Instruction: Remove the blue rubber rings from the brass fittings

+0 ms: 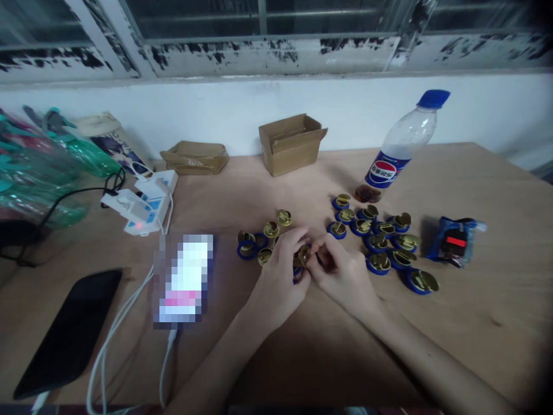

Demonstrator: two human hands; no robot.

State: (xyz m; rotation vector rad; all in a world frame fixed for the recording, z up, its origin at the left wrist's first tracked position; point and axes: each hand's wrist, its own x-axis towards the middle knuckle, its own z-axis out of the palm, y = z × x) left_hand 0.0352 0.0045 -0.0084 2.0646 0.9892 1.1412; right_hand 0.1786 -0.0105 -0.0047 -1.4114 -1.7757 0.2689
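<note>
My left hand point(280, 274) and my right hand point(343, 271) meet above the table, fingers closed on a small round gold-coloured metal fitting point(305, 255). Fingers cover much of it, and a bit of blue shows beneath. Left of my left hand lie several similar gold fittings point(271, 229) and loose blue rings point(247, 249). To the right of my right hand are several gold fittings seated in blue rings point(379, 262), each with a raised flap or clip on top.
Beyond the fittings stand a cola bottle point(389, 161) and an open cardboard box point(294, 147). A small blue packet point(455, 242) lies at right. On the left are a lit phone point(185, 276), a dark phone point(71, 331), cables and a power strip point(149, 202).
</note>
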